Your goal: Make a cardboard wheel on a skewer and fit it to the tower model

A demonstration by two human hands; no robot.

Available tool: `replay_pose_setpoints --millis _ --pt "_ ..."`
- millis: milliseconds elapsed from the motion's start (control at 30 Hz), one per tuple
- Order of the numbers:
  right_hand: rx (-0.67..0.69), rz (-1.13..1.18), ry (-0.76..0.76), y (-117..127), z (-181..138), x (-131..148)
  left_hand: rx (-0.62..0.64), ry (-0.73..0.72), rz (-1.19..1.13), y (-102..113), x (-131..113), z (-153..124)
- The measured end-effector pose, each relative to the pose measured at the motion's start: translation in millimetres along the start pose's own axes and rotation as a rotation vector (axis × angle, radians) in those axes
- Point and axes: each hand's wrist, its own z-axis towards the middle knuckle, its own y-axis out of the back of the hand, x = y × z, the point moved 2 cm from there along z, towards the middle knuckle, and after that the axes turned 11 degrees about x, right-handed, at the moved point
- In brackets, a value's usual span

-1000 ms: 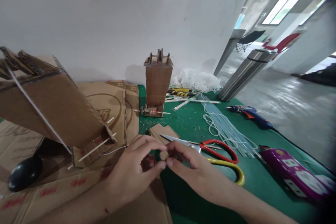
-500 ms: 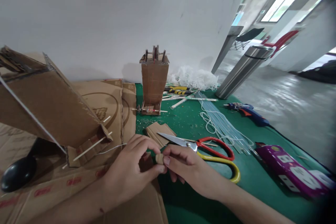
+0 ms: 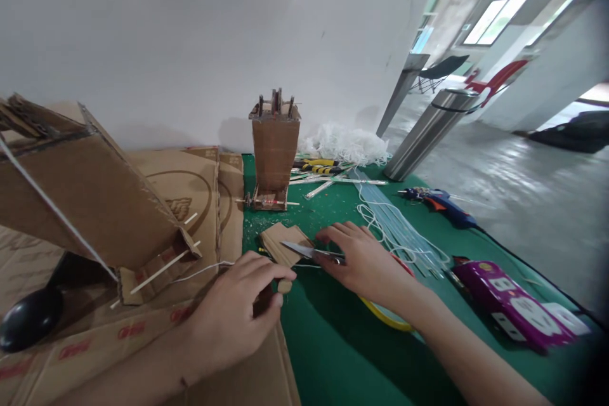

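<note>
My left hand [image 3: 238, 304] pinches a small folded piece of cardboard [image 3: 284, 286] between thumb and index finger. My right hand [image 3: 364, 257] lies over the scissors [image 3: 304, 250], its thumb and fingers apart around the pivot and covering most of the red and yellow handles. The blades point left, across a small stack of cut cardboard [image 3: 280, 242]. A white string [image 3: 204, 271] runs from the large cardboard model [image 3: 118, 196] at the left toward my left hand. That model has a wooden stick through its base.
A smaller cardboard tower [image 3: 275, 152] stands by the wall, with pliers [image 3: 318, 165] behind it. At the right lie clear glue sticks [image 3: 394, 216], a glue gun [image 3: 442, 206], a purple case [image 3: 514, 304] and a steel flask [image 3: 428, 136]. A black spoon [image 3: 33, 317] sits left.
My right hand has left the small cardboard piece and moved up and right onto the scissors. My left hand keeps the piece. The view has shifted slightly.
</note>
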Motion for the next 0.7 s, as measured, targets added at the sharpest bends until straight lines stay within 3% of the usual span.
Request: replay_pose_setpoints --millis 167,300,433,567,700 --pt "0.088 -0.009 -0.019 -4.3 1.7 1.6 0.090 0.049 0.038 0.4 -3.9 1.5" --pt "0.098 -0.011 -0.024 -2.0 1.9 3.1 0.100 0.126 0.030 0.6 -2.3 1.2" --pt "0.069 0.035 -0.041 -1.2 2.9 2.9 0.099 0.096 0.029 0.1 -1.2 -0.7" --pt "-0.028 0.154 -0.148 6.5 2.0 -4.9 0.130 0.019 0.100 -0.9 -3.3 -2.8" --pt "-0.253 0.486 -0.212 26.5 -6.3 -19.9 0.162 -0.010 0.147 -2.5 -4.8 -3.4"
